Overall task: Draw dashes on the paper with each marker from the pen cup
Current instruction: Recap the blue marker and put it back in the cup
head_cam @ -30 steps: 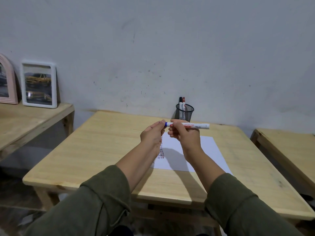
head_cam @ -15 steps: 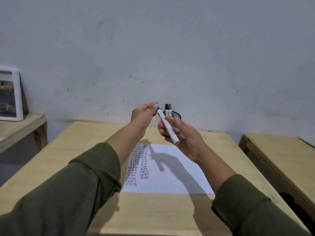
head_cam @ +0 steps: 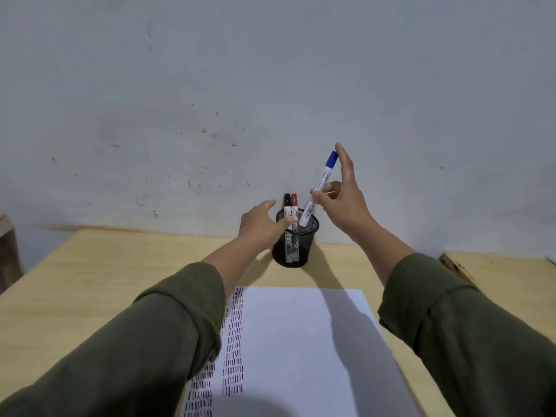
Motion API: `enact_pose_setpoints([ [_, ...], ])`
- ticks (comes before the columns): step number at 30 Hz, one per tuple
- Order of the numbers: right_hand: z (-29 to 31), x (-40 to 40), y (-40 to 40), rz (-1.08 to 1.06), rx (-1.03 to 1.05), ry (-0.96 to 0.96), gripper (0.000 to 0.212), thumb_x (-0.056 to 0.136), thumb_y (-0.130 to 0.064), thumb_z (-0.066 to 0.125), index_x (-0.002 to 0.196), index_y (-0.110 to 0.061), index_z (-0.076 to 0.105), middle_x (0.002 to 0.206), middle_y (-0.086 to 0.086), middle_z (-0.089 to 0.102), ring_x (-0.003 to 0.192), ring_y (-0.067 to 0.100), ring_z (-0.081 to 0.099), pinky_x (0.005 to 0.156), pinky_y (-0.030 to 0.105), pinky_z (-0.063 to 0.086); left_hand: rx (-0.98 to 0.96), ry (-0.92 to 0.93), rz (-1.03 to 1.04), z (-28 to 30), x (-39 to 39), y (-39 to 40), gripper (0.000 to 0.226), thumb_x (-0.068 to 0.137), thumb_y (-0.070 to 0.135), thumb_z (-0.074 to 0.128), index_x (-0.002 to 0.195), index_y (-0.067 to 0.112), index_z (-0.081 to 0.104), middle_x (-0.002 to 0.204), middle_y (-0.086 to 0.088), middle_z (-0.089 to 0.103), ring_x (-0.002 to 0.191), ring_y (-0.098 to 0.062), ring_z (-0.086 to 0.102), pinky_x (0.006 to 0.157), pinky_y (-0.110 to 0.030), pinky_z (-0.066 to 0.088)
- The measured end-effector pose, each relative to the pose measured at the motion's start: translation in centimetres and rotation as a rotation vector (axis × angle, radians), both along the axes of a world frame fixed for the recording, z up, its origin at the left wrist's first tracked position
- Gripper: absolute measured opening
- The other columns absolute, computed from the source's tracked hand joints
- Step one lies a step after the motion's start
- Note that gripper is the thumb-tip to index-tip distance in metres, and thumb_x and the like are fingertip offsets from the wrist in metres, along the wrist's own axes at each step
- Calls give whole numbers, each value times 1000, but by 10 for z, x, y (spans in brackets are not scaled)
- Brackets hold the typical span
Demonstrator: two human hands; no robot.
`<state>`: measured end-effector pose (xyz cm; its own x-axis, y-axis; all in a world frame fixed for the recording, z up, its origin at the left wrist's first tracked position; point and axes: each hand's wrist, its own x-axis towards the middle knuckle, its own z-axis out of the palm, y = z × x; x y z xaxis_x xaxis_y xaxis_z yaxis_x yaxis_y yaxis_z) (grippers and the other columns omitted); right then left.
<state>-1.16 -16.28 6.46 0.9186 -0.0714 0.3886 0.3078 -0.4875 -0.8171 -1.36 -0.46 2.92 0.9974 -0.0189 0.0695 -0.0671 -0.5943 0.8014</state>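
A black mesh pen cup (head_cam: 293, 249) stands at the table's far edge by the wall. A black-capped marker (head_cam: 287, 206) and a red-capped marker (head_cam: 294, 207) stand upright in it. My right hand (head_cam: 343, 197) holds a white marker with a blue cap (head_cam: 319, 188), tilted, its lower end inside the cup's rim and the cap pointing up. My left hand (head_cam: 261, 222) touches the cup's left side, fingers spread against the rim. The white paper (head_cam: 301, 350) lies in front of the cup, with columns of dark, blue and red dashes along its left part.
The light wooden table (head_cam: 90, 281) runs up to a grey wall. A second wooden table (head_cam: 508, 272) stands at the right, a narrow gap apart. My green sleeves cover part of the paper's left edge.
The capped blue marker has gone from mid-air above the paper to the cup, lower end in first. My left hand let go of the cap end and moved to the cup's side. The view moved closer.
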Motion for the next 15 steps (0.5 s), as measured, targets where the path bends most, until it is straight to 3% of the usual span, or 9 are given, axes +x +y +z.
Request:
enact_pose_setpoints([
  [3,-8,17,0,-1,-168,20,86,86,-2,58,144,-45,12,82,10,62,69,17,61,53,21,44,11,17,-26,-8,11,0,66,85,41,61,143,19,38,148,-3,44,134,-24,43,111,-37,34],
  [6,-22,28,0,45,-318,54,83,81,0,60,142,-41,21,77,14,66,68,25,63,57,31,53,-2,16,-41,-16,17,1,64,85,40,61,142,19,41,146,-2,47,133,-22,45,110,-34,34],
  [10,-40,36,-1,79,-386,81,74,77,-1,64,137,-32,34,73,3,62,68,17,60,58,17,44,-65,11,-43,-23,22,2,58,84,37,65,136,19,49,138,0,56,129,-18,49,107,-31,36],
  [15,-49,49,0,51,-493,-18,61,76,-5,67,131,-23,49,98,4,48,78,11,49,70,20,36,-134,28,-43,-28,25,3,57,83,34,67,135,18,51,134,-2,59,125,-17,53,105,-29,37],
])
